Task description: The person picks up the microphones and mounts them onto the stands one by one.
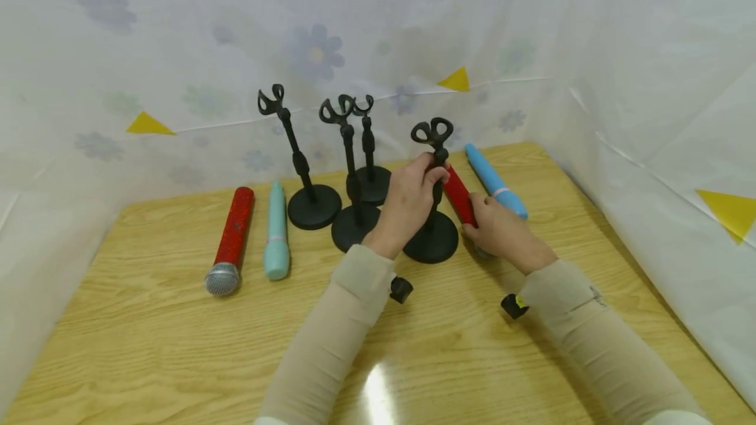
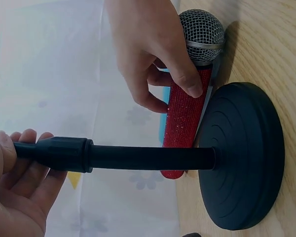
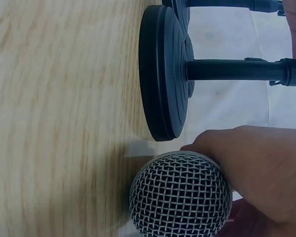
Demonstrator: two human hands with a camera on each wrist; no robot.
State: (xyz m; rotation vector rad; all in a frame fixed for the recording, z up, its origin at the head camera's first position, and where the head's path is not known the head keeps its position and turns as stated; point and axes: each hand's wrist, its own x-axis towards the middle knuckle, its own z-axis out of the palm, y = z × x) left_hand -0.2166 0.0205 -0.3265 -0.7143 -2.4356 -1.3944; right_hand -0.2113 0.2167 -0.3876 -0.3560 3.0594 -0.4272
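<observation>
The right hand (image 1: 502, 231) holds a red microphone (image 2: 186, 118), and its thumb and fingers are clamped on the handle. This microphone is in the right part of the scene, just beside the base of the right microphone stand (image 2: 153, 158). Its long, round handle is covered with small glittering grains, and its ball-shaped grille (image 3: 180, 195) is of silver woven wire with a smooth band. The grille points to the near side; I cannot tell if the microphone touches the worktop (image 1: 177, 346).

The left hand (image 1: 407, 199) has its fingers curled on the upper shaft of the right stand. The stand is matt black and upright, with a ribbed collar, a thick disc base with circular steps, and an open two-lobed clip on top.

Three similar black stands (image 1: 314, 208) are to the left of it. Farther left lie a smooth teal microphone (image 1: 275, 235) and a second red microphone (image 1: 234, 228), also glittering, with its grille towards the near side. A smooth blue microphone (image 1: 490, 176) lies at the far right. The worktop has yellowish wood grain with a glossy reflection, and behind it hangs a whitish sheet (image 1: 207, 18) with pale flowers.
</observation>
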